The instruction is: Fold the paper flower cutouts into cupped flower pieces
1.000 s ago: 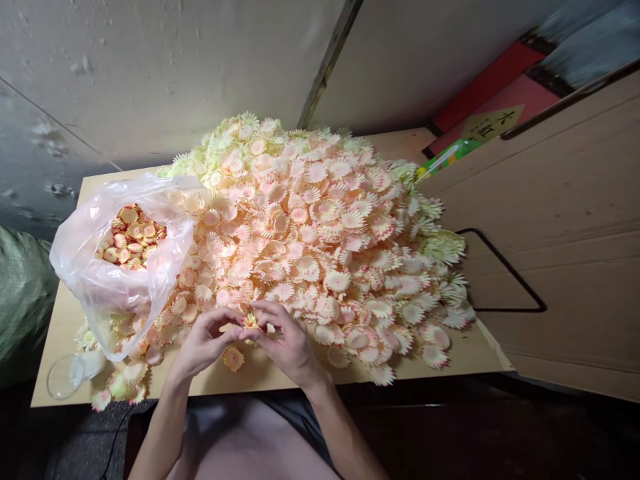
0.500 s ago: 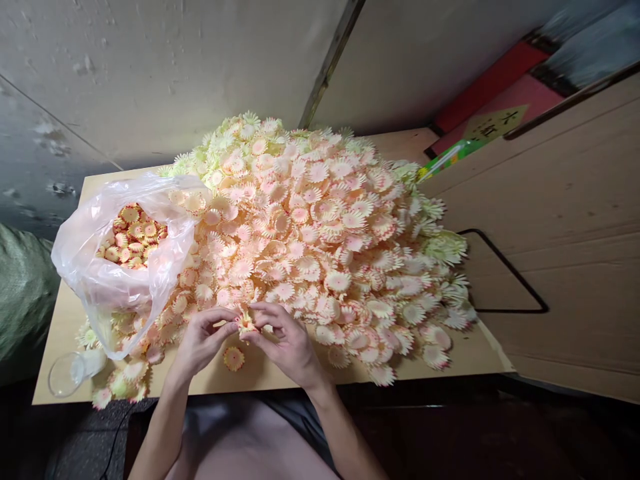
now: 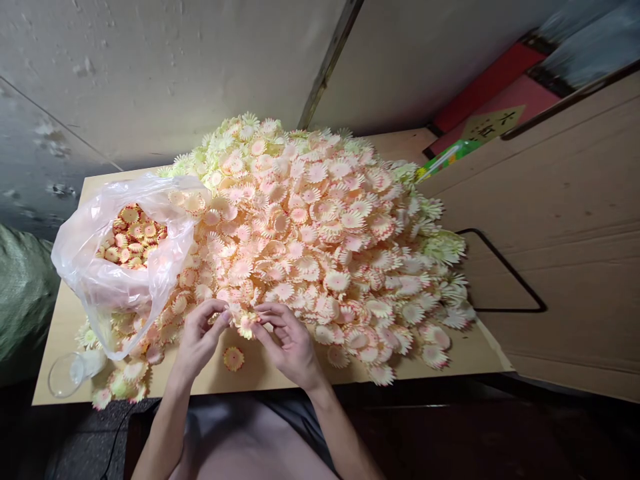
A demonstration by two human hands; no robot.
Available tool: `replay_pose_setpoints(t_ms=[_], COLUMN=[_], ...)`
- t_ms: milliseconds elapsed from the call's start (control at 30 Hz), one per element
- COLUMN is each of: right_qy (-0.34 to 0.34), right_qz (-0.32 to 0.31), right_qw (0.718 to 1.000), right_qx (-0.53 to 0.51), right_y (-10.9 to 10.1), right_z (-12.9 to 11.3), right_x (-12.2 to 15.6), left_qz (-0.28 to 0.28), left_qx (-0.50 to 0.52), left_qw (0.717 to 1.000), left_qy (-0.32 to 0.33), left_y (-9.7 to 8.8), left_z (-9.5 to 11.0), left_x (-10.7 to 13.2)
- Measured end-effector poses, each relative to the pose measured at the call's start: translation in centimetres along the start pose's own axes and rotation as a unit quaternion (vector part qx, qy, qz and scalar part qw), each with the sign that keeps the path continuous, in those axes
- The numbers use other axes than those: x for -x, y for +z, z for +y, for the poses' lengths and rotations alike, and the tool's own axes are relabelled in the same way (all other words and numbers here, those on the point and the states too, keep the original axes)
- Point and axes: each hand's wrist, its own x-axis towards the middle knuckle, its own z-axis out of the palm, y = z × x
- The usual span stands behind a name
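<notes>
Near the table's front edge, my right hand pinches a small cream-yellow artificial flower piece with red-tipped petals. To its left, my left hand is closed, thumb against forefinger; what its fingertips hold blends into the pale petals behind. Just below the hands, a flat yellow petal disc with a red fringe lies alone on the table. Beyond them rises a big heap of pink-and-cream artificial flower petals. A translucent plastic bag at the left contains several smaller red-and-yellow flower pieces.
At the table's front left corner lies a clear plastic cup on its side. Cardboard with a black wire handle borders the right side. A wall stands behind the heap, and a green sack is at far left.
My hands have moved slightly apart. The flower piece between them has turned, its petals now facing down and towards me, and it stays in my right fingers.
</notes>
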Motion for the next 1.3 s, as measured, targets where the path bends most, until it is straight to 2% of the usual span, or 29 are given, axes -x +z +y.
replay_pose_setpoints(t_ms=[67, 133, 200, 233, 300, 400, 433, 500, 567, 667, 800, 933, 1167, 1300], right_qy=[0.001, 0.001, -0.001, -0.002, -0.004, -0.013, -0.016, -0.022, -0.024, -0.031, -0.04, -0.056, -0.051, -0.065], right_qz=[0.012, 0.032, 0.057, 0.065, 0.065, 0.046, 0.037, 0.019, -0.001, -0.032, -0.064, -0.065, -0.055, -0.042], right_qw=[1.0, 0.999, 0.998, 0.997, 0.996, 0.995, 0.994, 0.994, 0.994, 0.991, 0.99, 0.989, 0.992, 0.992], right_qx=[0.008, 0.018, 0.03, 0.038, 0.06, 0.093, 0.097, 0.101, 0.11, 0.123, 0.12, 0.12, 0.099, 0.097], right_y=[-0.2, -0.5, -0.8, -0.9, -0.8, -0.3, -0.1, 0.1, 0.2, 0.1, 0.0, 0.1, 0.0, 0.0], right_z=[-0.1, -0.1, 0.1, 0.2, 0.5, 0.8, 0.8, 0.7, 0.5, 0.2, 0.0, 0.0, 0.2, 0.2], right_x=[0.1, 0.2, 0.1, 0.1, -0.1, -0.5, -0.5, -0.6, -0.5, -0.3, -0.2, -0.4, -0.3, -0.2], left_qz=[0.046, 0.122, 0.204, 0.216, 0.2, 0.184, 0.174, 0.098, 0.014, -0.022, -0.028, -0.019, -0.013, 0.032], left_qx=[0.041, 0.047, 0.012, -0.026, -0.13, -0.265, -0.282, -0.272, -0.24, -0.212, -0.157, -0.101, -0.066, -0.027], left_qw=[0.998, 0.991, 0.979, 0.976, 0.966, 0.922, 0.912, 0.919, 0.936, 0.951, 0.975, 0.991, 0.996, 0.998], left_qy=[-0.013, -0.015, 0.01, 0.033, 0.097, 0.214, 0.243, 0.268, 0.258, 0.223, 0.152, 0.091, 0.06, 0.047], left_y=[-0.2, -0.9, -1.8, -2.3, -2.8, -2.4, -2.0, -1.1, -0.4, 0.1, 0.0, -0.2, -0.7, -0.8], left_z=[-0.3, -0.6, -0.9, -1.0, -0.9, -0.4, -0.1, 0.3, 0.6, 0.5, 0.2, -0.1, -0.3, -0.1], left_x=[-0.3, -0.8, -1.7, -2.1, -2.7, -2.9, -2.7, -2.2, -1.7, -1.3, -1.2, -1.0, -1.0, -1.1])
